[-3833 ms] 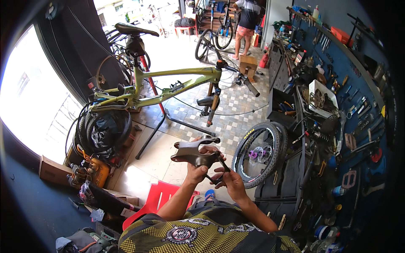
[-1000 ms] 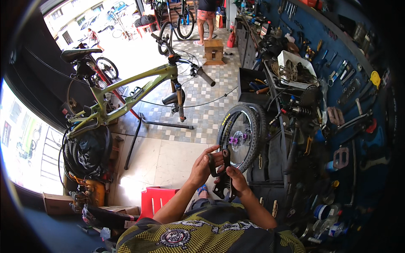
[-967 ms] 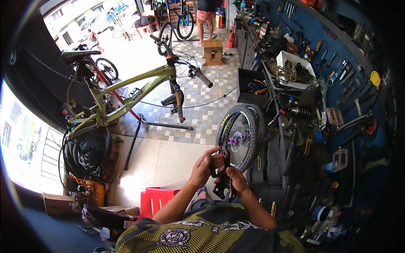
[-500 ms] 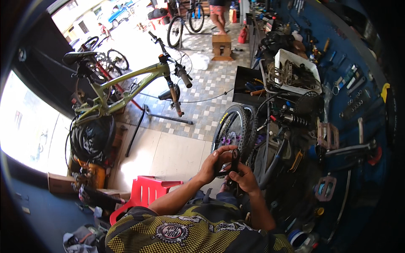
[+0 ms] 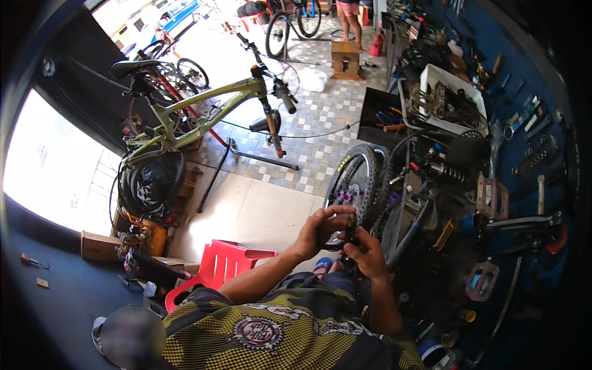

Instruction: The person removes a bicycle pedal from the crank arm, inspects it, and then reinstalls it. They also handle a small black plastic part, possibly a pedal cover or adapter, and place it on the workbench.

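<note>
In front of my body, both hands hold a small black bracket-shaped part [image 5: 351,229] between them. My left hand [image 5: 316,234] grips it from the left, its fingers curled around the upper side. From the right, my right hand [image 5: 369,255] pinches it between thumb and fingers. Much of the part is covered by the fingers, so its exact kind cannot be made out. Just beyond the hands stand bicycle wheels [image 5: 341,165] with knobby tyres.
A green bike frame [image 5: 213,98] hangs on a repair stand [image 5: 216,180] ahead left. The red plastic chair [image 5: 213,262] is at my left. On the right, a cluttered bench holds a white crate [image 5: 478,98], a shock absorber [image 5: 450,171] and pedals [image 5: 482,280]. Another person's legs [image 5: 350,28] show far off.
The view has shifted, so the surroundings sit further right. The black part has turned in my hands and now shows more edge-on. Both hands keep their hold.
</note>
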Demonstrator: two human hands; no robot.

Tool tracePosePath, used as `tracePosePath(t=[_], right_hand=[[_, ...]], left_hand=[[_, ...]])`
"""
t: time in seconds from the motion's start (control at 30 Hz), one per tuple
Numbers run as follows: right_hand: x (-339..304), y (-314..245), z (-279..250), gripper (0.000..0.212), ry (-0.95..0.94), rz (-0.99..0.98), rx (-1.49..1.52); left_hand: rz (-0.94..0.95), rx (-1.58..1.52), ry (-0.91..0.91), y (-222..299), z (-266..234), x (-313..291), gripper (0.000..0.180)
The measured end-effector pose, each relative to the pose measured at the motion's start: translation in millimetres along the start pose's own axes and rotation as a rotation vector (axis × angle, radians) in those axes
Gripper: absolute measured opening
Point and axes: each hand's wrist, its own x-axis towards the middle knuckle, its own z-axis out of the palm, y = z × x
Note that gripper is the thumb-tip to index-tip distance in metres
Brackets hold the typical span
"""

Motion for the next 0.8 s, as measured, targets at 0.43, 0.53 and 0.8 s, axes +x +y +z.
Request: tracePosePath(t=[0.43, 0.53, 0.8], right_hand=[[-70, 23, 75, 0.033, 0.19, -0.021, -0.325], [-72, 14, 85, 0.033, 0.202, 0.069, -0.303], [-63, -15, 90, 0.036, 0.204, -0.152, -0.582]], left_hand=[[-0.017, -0.19, -0.097, -52, -22, -70, 0.083], [0.016, -0.234, -0.156, -53, -32, -72, 0.08], [0.018, -0.509, -0.107, -21, -25, -68, 0.064]])
